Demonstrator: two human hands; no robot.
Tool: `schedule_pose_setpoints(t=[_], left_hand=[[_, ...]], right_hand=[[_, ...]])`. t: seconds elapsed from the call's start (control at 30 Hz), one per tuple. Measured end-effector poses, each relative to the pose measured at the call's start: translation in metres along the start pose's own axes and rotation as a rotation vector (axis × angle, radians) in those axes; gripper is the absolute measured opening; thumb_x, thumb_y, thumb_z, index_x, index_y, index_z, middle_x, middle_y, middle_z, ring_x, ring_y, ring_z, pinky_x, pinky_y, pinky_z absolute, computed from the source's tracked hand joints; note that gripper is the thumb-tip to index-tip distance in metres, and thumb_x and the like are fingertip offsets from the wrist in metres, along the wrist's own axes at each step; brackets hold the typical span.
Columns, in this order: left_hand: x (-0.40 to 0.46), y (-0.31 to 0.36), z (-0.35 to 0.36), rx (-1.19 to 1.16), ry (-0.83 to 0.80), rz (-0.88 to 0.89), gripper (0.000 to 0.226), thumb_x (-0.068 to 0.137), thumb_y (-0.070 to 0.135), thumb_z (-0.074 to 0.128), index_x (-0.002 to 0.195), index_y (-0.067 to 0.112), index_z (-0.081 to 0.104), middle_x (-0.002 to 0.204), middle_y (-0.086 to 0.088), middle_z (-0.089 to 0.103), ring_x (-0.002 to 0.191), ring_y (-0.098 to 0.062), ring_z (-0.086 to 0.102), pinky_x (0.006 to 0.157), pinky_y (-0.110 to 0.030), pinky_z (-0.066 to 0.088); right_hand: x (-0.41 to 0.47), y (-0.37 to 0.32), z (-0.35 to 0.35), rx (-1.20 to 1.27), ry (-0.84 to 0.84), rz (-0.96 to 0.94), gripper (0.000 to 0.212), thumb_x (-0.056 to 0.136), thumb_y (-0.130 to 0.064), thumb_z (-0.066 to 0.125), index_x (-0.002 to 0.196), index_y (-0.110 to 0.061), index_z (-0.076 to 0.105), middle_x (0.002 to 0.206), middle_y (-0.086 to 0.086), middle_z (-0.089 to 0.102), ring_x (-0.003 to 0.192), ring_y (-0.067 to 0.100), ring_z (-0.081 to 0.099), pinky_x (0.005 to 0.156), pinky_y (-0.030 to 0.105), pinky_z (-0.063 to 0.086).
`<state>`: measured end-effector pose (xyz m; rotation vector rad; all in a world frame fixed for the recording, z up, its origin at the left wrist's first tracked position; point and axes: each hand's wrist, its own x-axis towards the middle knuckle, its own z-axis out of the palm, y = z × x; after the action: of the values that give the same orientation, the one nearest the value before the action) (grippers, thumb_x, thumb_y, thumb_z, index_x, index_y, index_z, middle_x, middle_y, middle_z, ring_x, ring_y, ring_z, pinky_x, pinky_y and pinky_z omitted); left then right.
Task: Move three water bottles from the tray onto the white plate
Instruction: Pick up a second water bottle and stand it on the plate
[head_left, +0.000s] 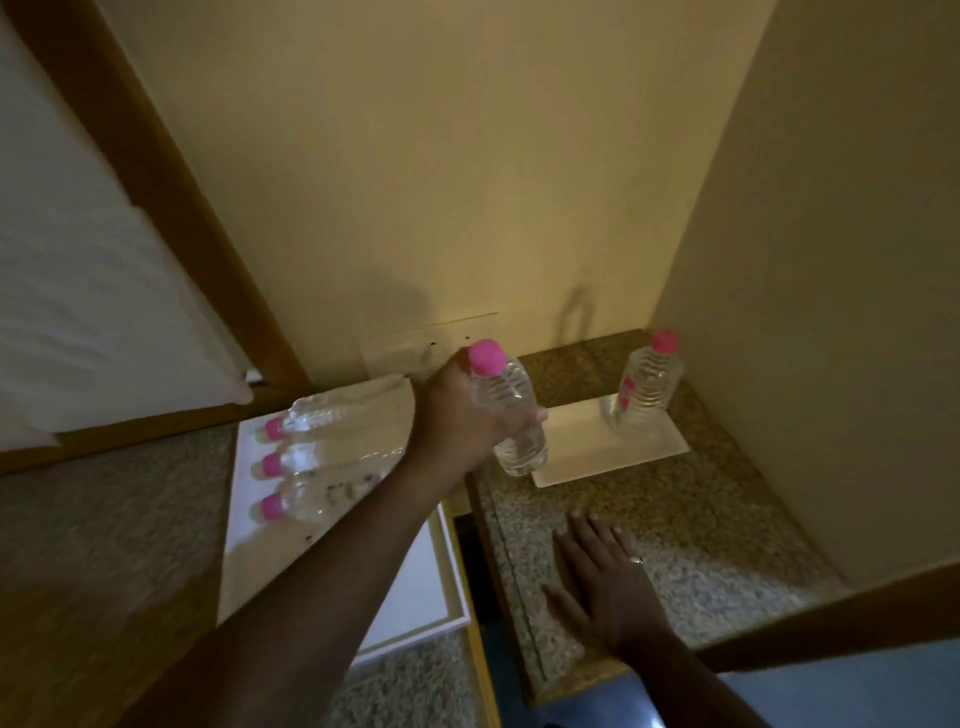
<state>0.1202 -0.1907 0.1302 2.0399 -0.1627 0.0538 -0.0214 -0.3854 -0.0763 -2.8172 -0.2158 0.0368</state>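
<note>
We are gripping a water bottle (506, 410) upright, cap up, in our left hand (462, 415) at the white plate's (576, 452) near-left edge; our right hand (602, 577) is lying flat, fingers spread, on the bench (701, 519).

Clear water bottles with pink caps, a white tray and a white plate.

One bottle (647, 383) stands upright on the far right part of the rectangular white plate (582, 449). A second, held bottle (506, 410) is in the air, tilted, its base over the plate's near left edge. Three more bottles (311, 460) lie on their sides on the white tray (415, 597) at left, caps pointing left.
</note>
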Motion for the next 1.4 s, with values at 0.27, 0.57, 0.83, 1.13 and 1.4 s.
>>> schedule_pose_setpoints(t=[0.27,0.57,0.83,1.13,1.4], left_hand=[[0.04,-0.003,0.122,0.048,-0.132,0.008,0.066,0.051,0.036,0.094,0.105,0.03,0.057,0.108,-0.002,0.067,0.105,-0.025,0.064,0.09,-0.039,0.052],[0.064,-0.014,0.163,0.115,-0.141,-0.007,0.073,0.053,0.035,0.093,0.116,0.015,0.061,0.113,-0.007,0.07,0.103,-0.027,0.065,0.089,-0.043,0.052],[0.061,-0.017,0.169,0.161,-0.172,0.054,0.083,0.05,0.044,0.092,0.121,0.02,0.055,0.118,-0.002,0.063,0.109,-0.024,0.059,0.085,-0.031,0.044],[0.035,-0.041,0.127,0.267,-0.254,-0.009,0.11,0.047,0.063,0.085,0.139,0.024,0.04,0.142,-0.006,0.05,0.128,-0.025,0.048,0.097,-0.038,0.044],[-0.039,-0.101,0.009,0.796,-0.221,0.225,0.111,0.069,0.088,0.039,0.154,0.017,0.024,0.164,-0.013,0.014,0.151,-0.031,-0.002,0.118,-0.049,-0.005]], right_hand=[[-0.002,0.038,-0.015,-0.001,-0.025,-0.026,0.071,0.097,-0.068,0.033,0.152,-0.022,0.032,0.159,0.012,0.027,0.144,0.035,0.026,0.115,0.056,0.014],[0.003,0.045,-0.009,-0.008,0.011,-0.003,0.077,0.096,-0.07,0.029,0.152,-0.018,0.031,0.158,0.017,0.028,0.147,0.036,0.018,0.118,0.055,0.007],[0.003,0.045,-0.005,-0.006,0.014,0.008,0.076,0.097,-0.07,0.03,0.154,-0.021,0.024,0.16,0.014,0.021,0.149,0.031,0.007,0.118,0.055,0.007],[0.004,0.039,-0.013,-0.051,-0.048,0.042,0.079,0.095,-0.073,0.025,0.154,-0.021,0.024,0.161,0.015,0.019,0.149,0.031,0.006,0.117,0.053,0.003],[0.007,0.009,-0.014,-0.058,-0.055,-0.04,0.08,0.096,-0.07,0.026,0.153,-0.015,0.028,0.159,0.013,0.018,0.147,0.026,0.007,0.117,0.048,0.005]])
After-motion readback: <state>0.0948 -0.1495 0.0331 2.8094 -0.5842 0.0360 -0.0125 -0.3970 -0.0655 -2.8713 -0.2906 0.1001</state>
